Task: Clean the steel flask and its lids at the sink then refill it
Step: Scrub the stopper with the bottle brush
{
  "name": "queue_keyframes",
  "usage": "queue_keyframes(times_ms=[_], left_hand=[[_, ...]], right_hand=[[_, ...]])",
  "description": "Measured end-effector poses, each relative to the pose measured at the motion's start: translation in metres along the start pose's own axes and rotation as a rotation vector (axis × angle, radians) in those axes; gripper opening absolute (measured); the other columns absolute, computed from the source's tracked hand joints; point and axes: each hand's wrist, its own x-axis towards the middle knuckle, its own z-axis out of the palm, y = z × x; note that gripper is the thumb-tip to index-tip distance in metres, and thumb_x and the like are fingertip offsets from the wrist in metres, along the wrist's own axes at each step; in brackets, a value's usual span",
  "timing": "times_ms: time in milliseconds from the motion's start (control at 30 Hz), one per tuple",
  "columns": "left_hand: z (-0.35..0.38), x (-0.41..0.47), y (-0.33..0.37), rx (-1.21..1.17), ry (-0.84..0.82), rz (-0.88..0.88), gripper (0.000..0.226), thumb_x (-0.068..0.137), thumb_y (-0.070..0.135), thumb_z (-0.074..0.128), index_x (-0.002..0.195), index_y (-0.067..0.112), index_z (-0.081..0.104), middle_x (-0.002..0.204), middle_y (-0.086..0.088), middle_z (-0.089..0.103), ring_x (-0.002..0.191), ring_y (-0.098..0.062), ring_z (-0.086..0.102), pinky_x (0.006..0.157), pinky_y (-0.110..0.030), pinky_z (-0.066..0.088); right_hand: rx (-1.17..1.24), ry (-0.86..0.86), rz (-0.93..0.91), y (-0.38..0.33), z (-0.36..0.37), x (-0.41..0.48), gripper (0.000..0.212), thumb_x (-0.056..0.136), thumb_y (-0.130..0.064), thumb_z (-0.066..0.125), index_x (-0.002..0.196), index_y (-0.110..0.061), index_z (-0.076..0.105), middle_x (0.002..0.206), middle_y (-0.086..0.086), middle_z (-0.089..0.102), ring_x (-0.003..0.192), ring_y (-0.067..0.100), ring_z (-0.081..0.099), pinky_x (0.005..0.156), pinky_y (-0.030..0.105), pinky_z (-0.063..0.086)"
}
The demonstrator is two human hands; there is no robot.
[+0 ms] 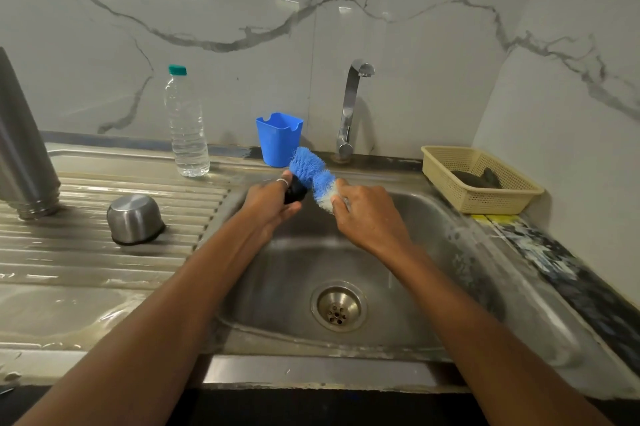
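Observation:
Over the far side of the sink basin, my left hand grips a small black inner lid. My right hand holds a blue and white bottle brush by its lower end, with the bristles pressed against the lid. The steel flask stands upside down on the drainboard at the far left. Its steel cup lid also sits upside down on the ribbed drainboard, left of my left arm.
A clear plastic water bottle with a green cap stands behind the drainboard. A blue plastic holder sits beside the tap, which gives no water. A beige basket with a dark scrubber rests at the sink's right corner.

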Motion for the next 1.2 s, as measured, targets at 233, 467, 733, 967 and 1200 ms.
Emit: queue_keyframes(times_ms=[233,467,733,967,1200], left_hand=[[-0.015,0.008,0.004,-0.09,0.049,-0.03,0.031,0.102,0.034,0.061,0.117,0.008,0.062,0.12,-0.012,0.065,0.082,-0.014,0.068,0.056,-0.02,0.058],[-0.006,0.005,0.006,-0.118,0.025,-0.029,0.032,0.103,0.032,0.06,0.124,0.008,0.058,0.124,-0.013,0.063,0.088,-0.015,0.07,0.056,-0.019,0.058],[0.005,-0.002,0.002,-0.039,-0.066,-0.04,0.033,0.102,0.033,0.061,0.124,0.009,0.059,0.124,-0.014,0.066,0.107,-0.024,0.07,0.065,-0.025,0.062],[-0.012,0.005,0.009,-0.094,-0.02,-0.055,0.021,0.104,0.031,0.058,0.112,0.013,0.063,0.117,-0.013,0.068,0.098,-0.019,0.069,0.067,-0.027,0.062],[-0.005,0.0,0.01,-0.178,-0.165,-0.057,0.032,0.105,0.027,0.057,0.132,0.01,0.058,0.125,-0.014,0.066,0.11,-0.023,0.067,0.071,-0.027,0.064]], right_hand=[[0.016,-0.031,-0.006,0.003,0.001,-0.005,0.016,0.097,-0.026,0.049,0.083,-0.018,0.054,0.071,0.001,0.059,0.068,0.027,0.058,0.06,0.036,0.043],[0.04,0.03,-0.004,0.009,-0.006,-0.006,0.022,0.097,-0.025,0.053,0.102,-0.01,0.068,0.078,0.009,0.069,0.073,0.029,0.063,0.066,0.041,0.052],[0.011,0.052,-0.024,0.001,-0.004,-0.001,0.033,0.099,-0.025,0.051,0.124,-0.009,0.065,0.087,0.015,0.072,0.083,0.037,0.066,0.07,0.046,0.054],[0.018,0.049,-0.096,0.0,-0.009,-0.009,0.032,0.098,-0.024,0.052,0.123,-0.01,0.066,0.079,0.007,0.071,0.073,0.027,0.065,0.066,0.043,0.054],[0.018,0.078,-0.068,-0.002,-0.009,-0.005,0.039,0.1,-0.025,0.05,0.135,-0.012,0.06,0.086,0.012,0.072,0.08,0.032,0.067,0.069,0.044,0.055]])
